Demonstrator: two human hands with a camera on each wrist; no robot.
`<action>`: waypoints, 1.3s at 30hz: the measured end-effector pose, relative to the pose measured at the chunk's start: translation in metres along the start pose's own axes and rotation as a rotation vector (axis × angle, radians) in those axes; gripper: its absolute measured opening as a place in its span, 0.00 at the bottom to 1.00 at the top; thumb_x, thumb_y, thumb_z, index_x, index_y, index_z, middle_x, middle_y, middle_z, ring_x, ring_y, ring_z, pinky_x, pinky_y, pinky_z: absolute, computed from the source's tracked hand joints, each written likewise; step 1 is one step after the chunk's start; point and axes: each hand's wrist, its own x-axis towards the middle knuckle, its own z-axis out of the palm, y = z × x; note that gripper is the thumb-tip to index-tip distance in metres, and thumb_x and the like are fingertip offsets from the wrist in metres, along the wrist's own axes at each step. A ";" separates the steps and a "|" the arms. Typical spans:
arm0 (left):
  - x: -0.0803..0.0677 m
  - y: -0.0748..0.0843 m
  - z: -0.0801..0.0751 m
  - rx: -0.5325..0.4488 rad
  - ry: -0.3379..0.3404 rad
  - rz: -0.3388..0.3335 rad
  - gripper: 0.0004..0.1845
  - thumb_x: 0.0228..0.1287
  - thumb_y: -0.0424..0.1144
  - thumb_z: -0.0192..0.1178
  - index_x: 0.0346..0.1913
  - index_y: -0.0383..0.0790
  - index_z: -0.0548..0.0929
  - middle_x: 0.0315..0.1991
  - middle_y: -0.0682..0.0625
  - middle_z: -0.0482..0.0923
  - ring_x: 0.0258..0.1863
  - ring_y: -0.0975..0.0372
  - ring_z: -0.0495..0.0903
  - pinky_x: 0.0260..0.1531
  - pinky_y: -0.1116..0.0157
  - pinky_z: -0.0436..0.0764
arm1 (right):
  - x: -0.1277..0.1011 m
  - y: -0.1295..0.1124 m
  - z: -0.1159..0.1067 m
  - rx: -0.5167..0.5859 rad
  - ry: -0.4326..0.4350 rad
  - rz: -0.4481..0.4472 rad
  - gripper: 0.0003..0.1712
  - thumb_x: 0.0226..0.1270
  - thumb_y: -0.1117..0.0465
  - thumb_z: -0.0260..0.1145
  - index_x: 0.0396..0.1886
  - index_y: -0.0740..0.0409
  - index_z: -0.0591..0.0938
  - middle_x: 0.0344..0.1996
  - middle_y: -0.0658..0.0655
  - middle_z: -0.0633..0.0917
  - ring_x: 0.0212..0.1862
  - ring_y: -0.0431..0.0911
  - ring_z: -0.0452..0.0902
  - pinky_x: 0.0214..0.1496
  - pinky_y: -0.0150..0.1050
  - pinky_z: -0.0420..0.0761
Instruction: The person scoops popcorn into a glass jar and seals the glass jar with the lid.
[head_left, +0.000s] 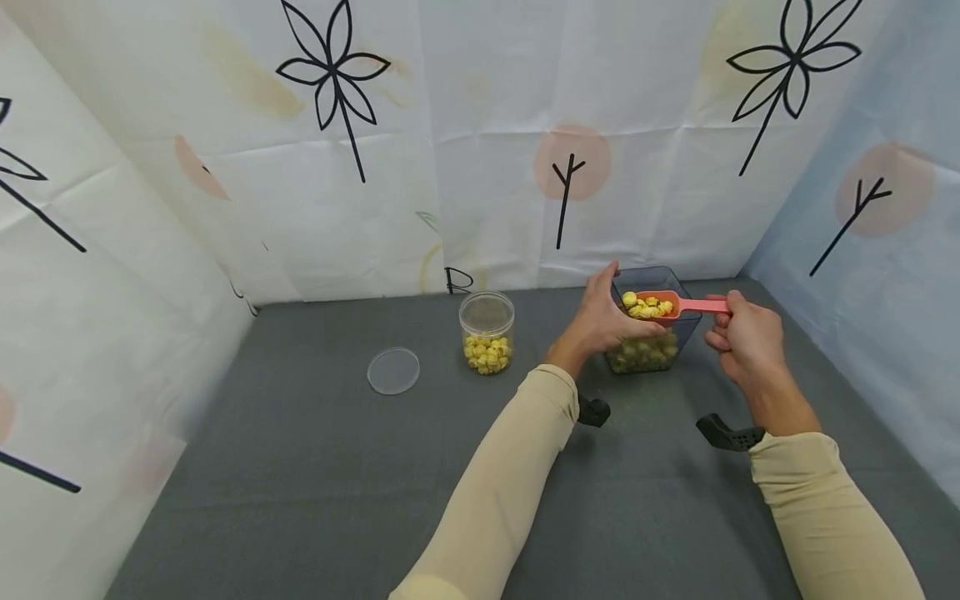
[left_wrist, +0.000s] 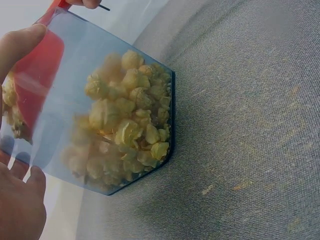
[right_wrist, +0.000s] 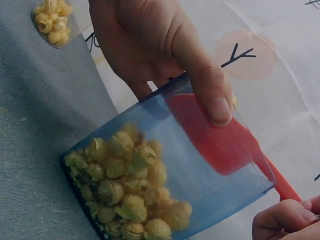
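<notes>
A tinted clear container holding yellow popcorn stands on the grey table. My left hand grips its left wall, thumb on the near side. My right hand pinches the handle of an orange scoop heaped with popcorn, held over the container's mouth. A round clear jar with some popcorn in it stands to the left.
A clear round lid lies flat on the table left of the jar. Patterned white sheets wall in the grey table at the back and both sides. Dark wrist-camera mounts sit under both forearms.
</notes>
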 end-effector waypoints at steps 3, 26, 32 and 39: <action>0.001 0.000 -0.001 -0.003 -0.004 0.002 0.63 0.49 0.53 0.81 0.82 0.65 0.48 0.81 0.56 0.52 0.77 0.57 0.62 0.71 0.51 0.72 | 0.001 0.001 0.000 0.049 0.022 -0.003 0.17 0.83 0.50 0.50 0.41 0.54 0.81 0.20 0.48 0.68 0.18 0.42 0.52 0.20 0.33 0.54; 0.001 0.002 -0.003 0.020 -0.016 -0.010 0.63 0.50 0.53 0.81 0.82 0.65 0.47 0.82 0.56 0.50 0.79 0.57 0.59 0.72 0.50 0.71 | -0.001 0.004 -0.004 0.329 0.075 -0.037 0.16 0.84 0.54 0.49 0.44 0.60 0.77 0.22 0.51 0.70 0.17 0.43 0.51 0.20 0.34 0.53; 0.001 0.003 -0.002 0.026 -0.015 -0.016 0.63 0.49 0.53 0.81 0.82 0.64 0.47 0.82 0.57 0.50 0.79 0.57 0.59 0.72 0.51 0.72 | -0.002 0.003 -0.003 0.325 0.103 -0.061 0.15 0.84 0.53 0.48 0.46 0.59 0.76 0.23 0.50 0.68 0.17 0.44 0.50 0.19 0.33 0.54; -0.001 0.004 -0.004 0.023 -0.028 -0.008 0.63 0.50 0.52 0.80 0.82 0.62 0.47 0.82 0.56 0.50 0.80 0.58 0.58 0.72 0.52 0.72 | -0.003 0.000 -0.003 0.355 0.118 -0.059 0.14 0.85 0.55 0.49 0.46 0.59 0.75 0.22 0.51 0.68 0.17 0.44 0.50 0.18 0.33 0.55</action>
